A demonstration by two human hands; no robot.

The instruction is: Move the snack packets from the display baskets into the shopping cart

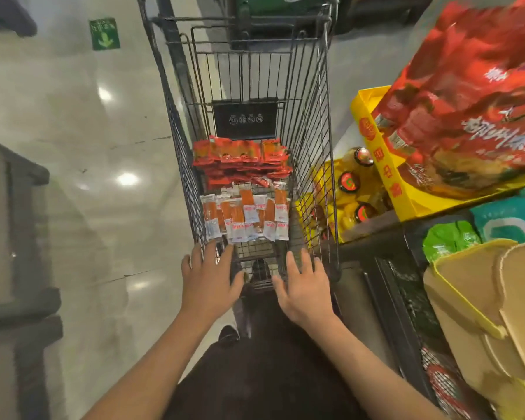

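Note:
A dark wire shopping cart (312, 122) stands straight ahead of me. Inside it lies a stack of red snack packets (240, 162) at the far end and several white-and-orange snack packets (246, 216) nearer to me. My left hand (209, 280) reaches over the cart's near left edge with straight, spread fingers and holds nothing. My right hand (303, 289) lies at the near right edge, fingers straight and apart, also holding nothing.
To the right stands a display: a yellow tray (388, 177) with a large red bag (467, 101), bottles with red caps (349, 183), green and teal packs (455, 237), cardboard boxes (482, 313). A black wire basket (412, 298) sits below. Glossy floor (103, 147) spreads to the left.

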